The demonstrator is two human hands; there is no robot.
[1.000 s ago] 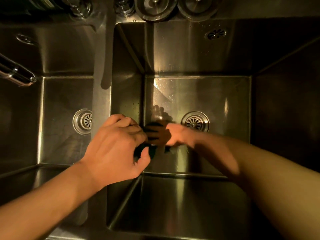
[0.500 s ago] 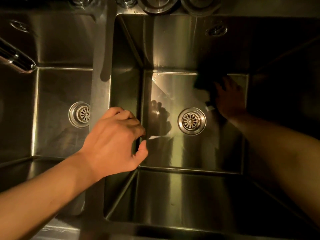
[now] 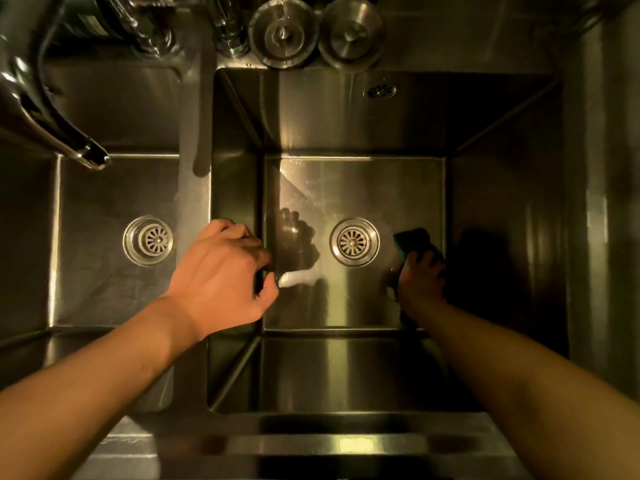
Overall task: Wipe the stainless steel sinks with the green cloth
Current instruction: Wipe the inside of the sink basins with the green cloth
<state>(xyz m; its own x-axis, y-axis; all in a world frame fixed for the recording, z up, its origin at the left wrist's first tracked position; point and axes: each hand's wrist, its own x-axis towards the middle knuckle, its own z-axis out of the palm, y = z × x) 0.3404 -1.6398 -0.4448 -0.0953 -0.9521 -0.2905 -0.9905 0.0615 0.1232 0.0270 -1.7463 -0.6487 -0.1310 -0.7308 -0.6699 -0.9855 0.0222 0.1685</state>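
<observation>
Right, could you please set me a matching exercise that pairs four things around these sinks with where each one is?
Things:
1. green cloth
2. left hand
3. tap spout
4. round stoppers

Places:
A. on the ledge behind the right sink
B. over the left sink
C. by the divider between the sinks
D. on the right sink's floor, right of its drain

Pairs: 1-D, 2-C, 3-B, 4-A
</observation>
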